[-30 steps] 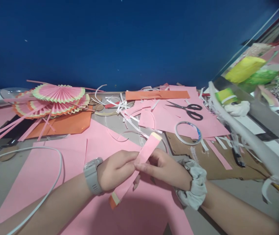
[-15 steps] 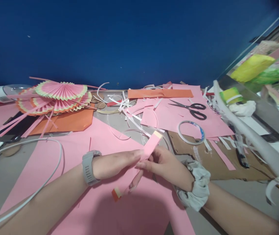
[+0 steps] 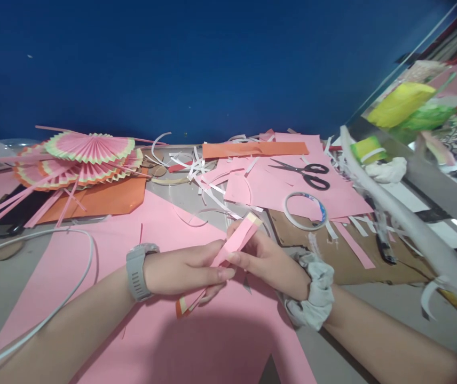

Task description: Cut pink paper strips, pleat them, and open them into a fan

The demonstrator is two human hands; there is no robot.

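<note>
A folded pink paper strip (image 3: 234, 240), with a cream band near its upper end and an orange edge at its lower end, is held between both hands above a large pink sheet (image 3: 108, 256). My left hand (image 3: 190, 269), below a grey watch, closes on the strip's lower part with the thumb on top. Gripping the upper part is my right hand (image 3: 262, 258), its thumb across the face and its fingers behind. Some fingertips are hidden by the paper.
Black-handled scissors (image 3: 306, 170) and a roll of tape (image 3: 305, 210) lie to the right. Pleated paper fans (image 3: 92, 148) stand at the far left. Cardboard (image 3: 344, 256), an orange strip (image 3: 254, 150) and white scraps are spread around. A white cable (image 3: 88, 266) crosses my left arm.
My left hand has gone from lying flat against the strip to gripping its lower part with the thumb. The strip looks more closely folded. The view has shifted slightly.
</note>
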